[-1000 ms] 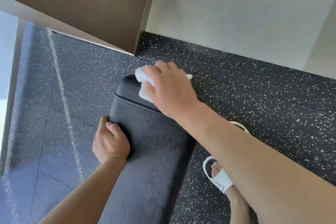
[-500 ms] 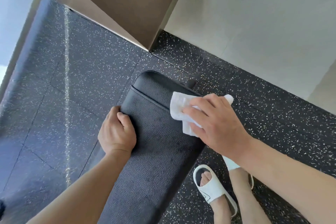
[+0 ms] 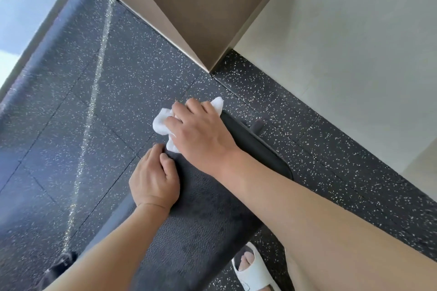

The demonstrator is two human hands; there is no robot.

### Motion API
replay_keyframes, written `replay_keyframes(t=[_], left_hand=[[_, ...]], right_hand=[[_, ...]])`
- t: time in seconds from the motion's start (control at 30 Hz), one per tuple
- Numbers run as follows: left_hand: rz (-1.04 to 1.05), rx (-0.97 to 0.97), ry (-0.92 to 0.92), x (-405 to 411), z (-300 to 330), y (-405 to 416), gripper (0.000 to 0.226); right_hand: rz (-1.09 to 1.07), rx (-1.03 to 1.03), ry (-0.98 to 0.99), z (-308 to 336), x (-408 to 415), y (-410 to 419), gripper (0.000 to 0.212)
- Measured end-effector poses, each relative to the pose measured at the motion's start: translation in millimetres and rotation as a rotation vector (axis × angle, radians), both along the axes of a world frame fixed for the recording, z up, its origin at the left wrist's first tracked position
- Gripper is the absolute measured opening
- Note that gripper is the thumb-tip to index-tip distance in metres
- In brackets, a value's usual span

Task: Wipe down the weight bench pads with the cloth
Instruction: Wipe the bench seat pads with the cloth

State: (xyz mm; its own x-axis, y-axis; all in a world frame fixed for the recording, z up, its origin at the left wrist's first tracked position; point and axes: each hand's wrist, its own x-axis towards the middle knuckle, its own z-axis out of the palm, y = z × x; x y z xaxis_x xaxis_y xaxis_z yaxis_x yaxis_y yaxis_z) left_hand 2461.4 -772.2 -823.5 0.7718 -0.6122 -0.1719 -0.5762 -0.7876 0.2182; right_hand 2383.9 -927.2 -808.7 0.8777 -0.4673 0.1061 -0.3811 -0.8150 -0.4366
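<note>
Head view: the right hand (image 3: 201,130) grips the white cloth (image 3: 163,124) at the pad's (image 3: 212,215) far left corner. The left hand (image 3: 153,179) clasps the pad's left edge just beside it. Speckled floor (image 3: 94,125) lies open leftward; a wall (image 3: 354,54) stands near beyond.

One head-worn wide-angle view looks steeply down and forward from close above the bench pad (image 3: 212,220), which runs from the lower centre of the frame toward the middle. Both forearms enter from the bottom edge; speckled floor (image 3: 71,149) fills the left, walls the upper right.
</note>
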Motion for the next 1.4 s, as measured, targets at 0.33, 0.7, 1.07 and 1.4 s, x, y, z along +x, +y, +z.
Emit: replay_keyframes(t=[0.33, 0.7, 1.07, 1.4], left_hand=[[0.025, -0.027, 0.006, 0.6, -1.0, -1.0, 0.034], [-0.023, -0.035, 0.020, -7.0, 12.9, -1.8, 0.025], [-0.139, 0.007, -0.047, -37.3, 18.8, 197.9, 0.062], [0.018, -0.093, -0.120, -60.2, 5.4, 238.4, 0.062]], right_hand=[[0.076, -0.052, -0.070, -6.9, -78.0, 22.9, 0.028], [-0.061, 0.026, 0.004, 10.4, -74.5, 44.3, 0.030], [0.158, -0.082, -0.042, 1.6, -158.8, 164.6, 0.031], [-0.048, -0.178, 0.046, 9.5, -55.5, 118.6, 0.029]])
